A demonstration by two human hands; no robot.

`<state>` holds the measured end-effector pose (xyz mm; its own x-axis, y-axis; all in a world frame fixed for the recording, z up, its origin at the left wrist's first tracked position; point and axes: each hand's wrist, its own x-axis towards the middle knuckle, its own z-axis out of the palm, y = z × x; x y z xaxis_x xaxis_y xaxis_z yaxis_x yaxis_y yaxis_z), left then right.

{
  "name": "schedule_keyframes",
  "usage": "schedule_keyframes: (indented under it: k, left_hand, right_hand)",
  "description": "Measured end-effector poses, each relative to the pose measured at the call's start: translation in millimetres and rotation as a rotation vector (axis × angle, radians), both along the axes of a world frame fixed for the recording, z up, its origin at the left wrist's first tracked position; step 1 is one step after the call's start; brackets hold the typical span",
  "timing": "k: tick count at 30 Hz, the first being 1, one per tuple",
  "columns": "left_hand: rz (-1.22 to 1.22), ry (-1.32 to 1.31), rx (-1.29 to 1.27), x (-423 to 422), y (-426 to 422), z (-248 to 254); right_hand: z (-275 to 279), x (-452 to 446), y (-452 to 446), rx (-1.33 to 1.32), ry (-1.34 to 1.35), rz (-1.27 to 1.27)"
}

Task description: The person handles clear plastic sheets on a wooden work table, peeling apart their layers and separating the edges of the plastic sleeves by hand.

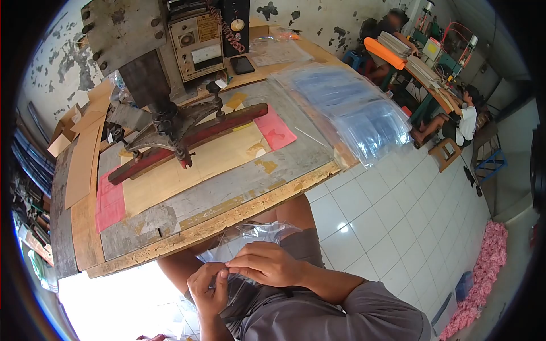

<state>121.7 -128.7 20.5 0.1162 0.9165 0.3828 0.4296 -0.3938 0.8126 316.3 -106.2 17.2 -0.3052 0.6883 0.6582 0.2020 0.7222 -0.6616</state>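
Observation:
Over my lap, my left hand [207, 287] and my right hand [266, 264] meet, thumbs and fingers pinched together. A clear plastic sheet [259, 232] spreads from behind my fingers toward the table edge, and both hands appear closed on its near edge. The exact grip is partly hidden by my fingers. Just beyond my hands is the table's worn front edge [227, 219]. On the table stands a press with a long red bar [199, 139] above a yellow sheet [193, 170] with pink ends.
A stack of clear plastic sheets [352, 108] lies at the table's right. Behind the press stand a control box [196, 48] and a phone [242, 65]. Two people sit at another bench at the back right. Pink material [480, 278] is heaped along the right wall.

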Motion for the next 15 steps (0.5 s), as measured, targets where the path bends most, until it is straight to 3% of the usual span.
schedule_keyframes:
  k: [15]
  left_hand:
    - [0.001, -0.014, 0.016, -0.6, -0.3, -1.1]
  right_hand:
    - [2.4, -2.4, 0.7, -0.03, 0.038, 0.003]
